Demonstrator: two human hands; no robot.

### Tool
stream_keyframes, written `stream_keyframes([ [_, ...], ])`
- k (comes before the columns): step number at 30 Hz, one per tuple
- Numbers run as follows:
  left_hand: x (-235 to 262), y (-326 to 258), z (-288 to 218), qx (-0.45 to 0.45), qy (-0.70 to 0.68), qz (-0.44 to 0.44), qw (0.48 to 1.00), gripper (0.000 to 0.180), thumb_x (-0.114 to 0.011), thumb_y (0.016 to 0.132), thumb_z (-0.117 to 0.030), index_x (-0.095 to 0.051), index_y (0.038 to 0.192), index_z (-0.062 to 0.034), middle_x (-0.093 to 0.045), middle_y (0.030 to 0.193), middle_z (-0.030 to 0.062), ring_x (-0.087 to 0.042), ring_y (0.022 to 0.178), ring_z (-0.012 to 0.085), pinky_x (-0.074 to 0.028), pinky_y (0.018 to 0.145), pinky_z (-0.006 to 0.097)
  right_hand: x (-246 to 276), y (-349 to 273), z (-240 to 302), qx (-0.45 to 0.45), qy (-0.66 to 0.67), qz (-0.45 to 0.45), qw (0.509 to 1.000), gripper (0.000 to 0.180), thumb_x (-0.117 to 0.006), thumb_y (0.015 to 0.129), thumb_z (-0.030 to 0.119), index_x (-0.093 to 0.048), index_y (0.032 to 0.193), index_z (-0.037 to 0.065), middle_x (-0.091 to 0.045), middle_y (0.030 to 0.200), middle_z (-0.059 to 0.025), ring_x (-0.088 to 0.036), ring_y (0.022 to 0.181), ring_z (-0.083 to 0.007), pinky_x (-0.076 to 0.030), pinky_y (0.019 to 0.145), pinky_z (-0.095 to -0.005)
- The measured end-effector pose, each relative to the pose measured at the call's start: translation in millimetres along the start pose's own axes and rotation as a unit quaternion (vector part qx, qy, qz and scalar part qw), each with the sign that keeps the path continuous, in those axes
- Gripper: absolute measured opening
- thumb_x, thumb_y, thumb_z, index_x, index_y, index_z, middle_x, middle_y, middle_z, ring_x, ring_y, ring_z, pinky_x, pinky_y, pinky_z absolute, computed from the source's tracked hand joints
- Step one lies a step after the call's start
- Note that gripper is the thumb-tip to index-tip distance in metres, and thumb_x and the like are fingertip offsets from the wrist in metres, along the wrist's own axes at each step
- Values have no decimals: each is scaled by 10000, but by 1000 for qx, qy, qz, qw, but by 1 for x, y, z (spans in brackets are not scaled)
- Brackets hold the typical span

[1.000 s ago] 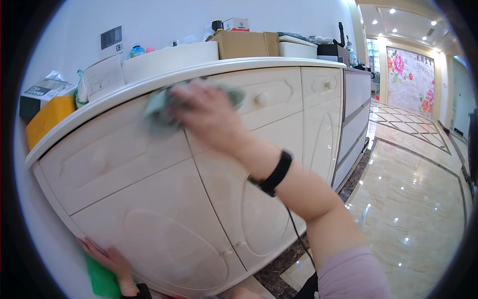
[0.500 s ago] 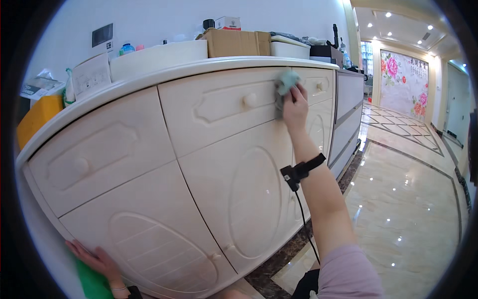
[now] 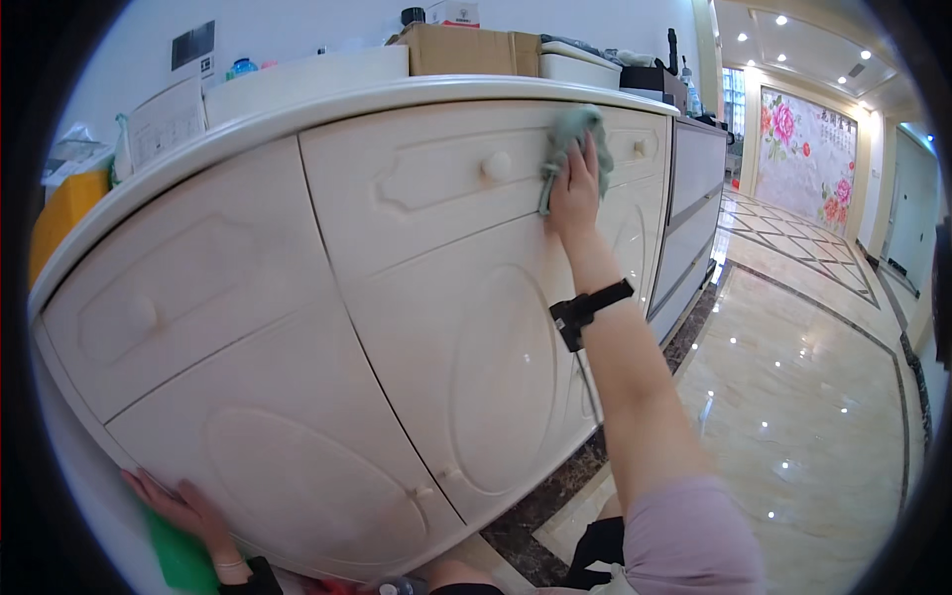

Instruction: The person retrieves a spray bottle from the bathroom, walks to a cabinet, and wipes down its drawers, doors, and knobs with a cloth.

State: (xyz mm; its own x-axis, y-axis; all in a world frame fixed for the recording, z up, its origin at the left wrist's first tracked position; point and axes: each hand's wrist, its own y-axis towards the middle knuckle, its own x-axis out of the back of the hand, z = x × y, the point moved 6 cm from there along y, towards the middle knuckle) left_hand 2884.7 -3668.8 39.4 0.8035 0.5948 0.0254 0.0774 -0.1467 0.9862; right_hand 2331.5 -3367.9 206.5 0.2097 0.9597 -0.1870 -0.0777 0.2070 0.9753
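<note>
My right hand (image 3: 575, 198) presses a grey-green cloth (image 3: 579, 127) flat against the front of a cream cabinet (image 3: 416, 258), near the right end of the wide drawer. The fingers lie over the cloth, and part of it hangs down beside them. A round drawer knob (image 3: 496, 166) sits just left of the cloth, and a second knob (image 3: 641, 148) is on the narrow drawer to its right. Down at the cabinet's lower left edge rests my left hand (image 3: 186, 513), fingers stretched out, holding nothing.
On the cabinet top stand a cardboard box (image 3: 466, 52), a white bin (image 3: 580, 69) and a long white container (image 3: 307, 81). A yellow box (image 3: 67, 213) is at the far left. Something green (image 3: 178, 555) lies below my left hand. A grey drawer unit (image 3: 694, 178) adjoins on the right.
My right hand has shifted slightly up with the cloth, which now spreads wider against the drawer. The view has tilted a little. My left hand stays at the lower edge.
</note>
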Motion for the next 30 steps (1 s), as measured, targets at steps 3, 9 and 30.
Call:
stream_keyframes([
  [3,-1,-1,0,-14,-3,-17,1000,571,-418,924,-135,-243,1411,107,-144,1515,282,-188,1408,407,-205,1138,482,-12,-54,38,25,8,-7,1000,345,-504,776,-31,-575,1113,-37,-496,1266,-235,-442,1214,-420,-340,1046,-454],
  [9,4,-6,19,-31,24,-18,999,553,-423,960,-170,-252,1406,109,-158,1514,278,-206,1401,404,-198,1138,464,-26,-142,168,256,157,266,916,399,-590,750,25,-596,1148,66,-491,1279,-179,-440,1223,-415,-359,1003,-500],
  [30,15,-3,17,-47,39,-22,998,574,-454,944,-231,-294,1408,67,-194,1502,287,-218,1389,435,-220,1122,500,-15,-8,80,-38,112,51,992,296,-581,869,150,-604,1102,-31,-570,1094,-198,-566,1026,-332,-462,857,-359],
])
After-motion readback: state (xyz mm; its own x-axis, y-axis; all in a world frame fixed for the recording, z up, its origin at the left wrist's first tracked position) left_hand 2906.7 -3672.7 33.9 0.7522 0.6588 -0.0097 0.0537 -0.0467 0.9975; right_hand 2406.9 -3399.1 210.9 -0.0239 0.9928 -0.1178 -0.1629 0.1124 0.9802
